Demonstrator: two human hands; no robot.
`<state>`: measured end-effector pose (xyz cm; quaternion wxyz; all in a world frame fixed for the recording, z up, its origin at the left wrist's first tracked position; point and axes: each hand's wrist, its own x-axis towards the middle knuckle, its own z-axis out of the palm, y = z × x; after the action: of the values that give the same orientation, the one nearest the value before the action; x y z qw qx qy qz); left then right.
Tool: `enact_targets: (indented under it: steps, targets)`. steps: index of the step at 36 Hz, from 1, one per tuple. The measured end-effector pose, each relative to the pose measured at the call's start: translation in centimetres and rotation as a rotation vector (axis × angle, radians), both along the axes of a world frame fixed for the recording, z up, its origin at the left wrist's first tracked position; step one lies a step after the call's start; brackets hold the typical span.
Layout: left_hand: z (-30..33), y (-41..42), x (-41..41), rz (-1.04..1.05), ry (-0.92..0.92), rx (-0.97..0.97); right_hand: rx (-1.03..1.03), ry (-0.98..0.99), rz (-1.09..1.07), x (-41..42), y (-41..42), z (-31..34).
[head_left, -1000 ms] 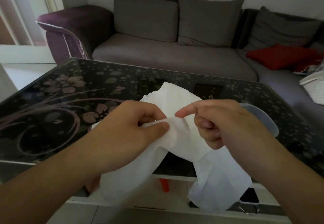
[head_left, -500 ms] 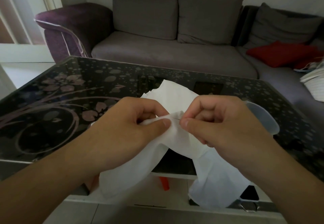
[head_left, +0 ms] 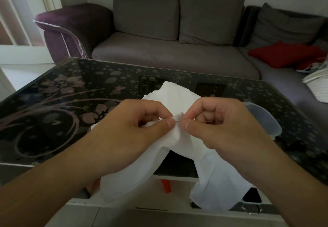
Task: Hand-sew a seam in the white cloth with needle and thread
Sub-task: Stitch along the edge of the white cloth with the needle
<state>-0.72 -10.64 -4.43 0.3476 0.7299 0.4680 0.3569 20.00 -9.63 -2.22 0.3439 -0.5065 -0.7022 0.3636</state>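
The right hand (head_left: 220, 125) has swung its thumb down to meet the left hand (head_left: 131, 130); its grip now pinches the needle (head_left: 178, 119) at the cloth (head_left: 181, 138) fold the left grip holds above the worktop (head_left: 53, 102). Likely a stitch is starting.

home living room, grey sofa (head_left: 170, 63), glass table (head_left: 53, 102)

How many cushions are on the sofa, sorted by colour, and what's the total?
Grey back cushions: 3, one at the left, one in the middle and one at the right
Red cushions: 1, lying on the seat at the right
Total: 4
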Motion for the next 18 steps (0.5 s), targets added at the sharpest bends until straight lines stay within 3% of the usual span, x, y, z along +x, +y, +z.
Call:
enact_targets:
  steps: [6, 18]
  targets:
    - [0.3, -0.1, 0.2, 0.015, 0.004, -0.008, -0.078, 0.148, -0.045, -0.3, -0.2, -0.2]
    - [0.4, -0.4, 0.3, 0.003, -0.047, 0.001, -0.011, 0.188, -0.023, -1.2, -0.8, -0.6]
